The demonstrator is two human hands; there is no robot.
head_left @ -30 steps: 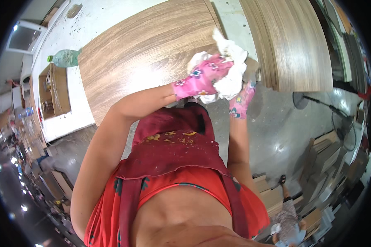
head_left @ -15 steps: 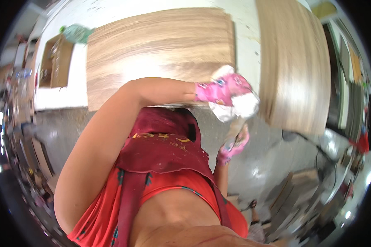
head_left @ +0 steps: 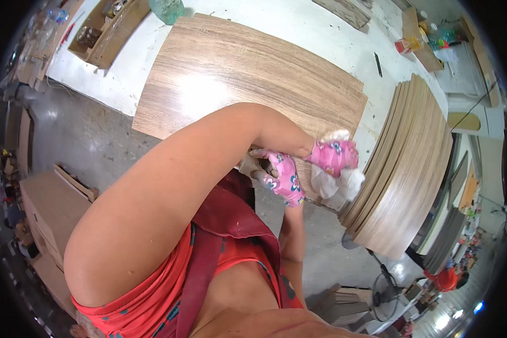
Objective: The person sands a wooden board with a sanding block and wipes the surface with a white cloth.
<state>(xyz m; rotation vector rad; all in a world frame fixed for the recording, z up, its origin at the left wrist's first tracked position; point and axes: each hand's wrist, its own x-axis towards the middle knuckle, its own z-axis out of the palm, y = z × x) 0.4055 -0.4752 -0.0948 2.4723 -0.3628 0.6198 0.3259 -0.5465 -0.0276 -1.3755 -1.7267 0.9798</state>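
My left hand [head_left: 335,158], in a pink flowered glove, is closed on a crumpled white cloth [head_left: 352,183] at the near right corner of a wood-grain panel [head_left: 253,73]. The panel lies on a white table, with another panel's edge showing beneath it. Crossing in front of my body, my left forearm hides part of the panel's near edge. Below that forearm is my right hand [head_left: 287,179], gloved alike, its fingers curled around a pale, partly see-through object [head_left: 252,169]. The forearm covers some of that object, and its kind is unclear.
Right of the panel stands a stack of wood-grain boards [head_left: 411,169]. An open cardboard box [head_left: 104,36] and a green plastic bottle [head_left: 167,8] sit at the far left. A black strip [head_left: 378,65] lies on the white table [head_left: 298,22]. A fan [head_left: 386,293] stands at lower right.
The view has turned and shifted. My left hand has brought the cloth down to the panel's corner. My right hand, with the pale object, has moved left, away from the cloth and under my left forearm.
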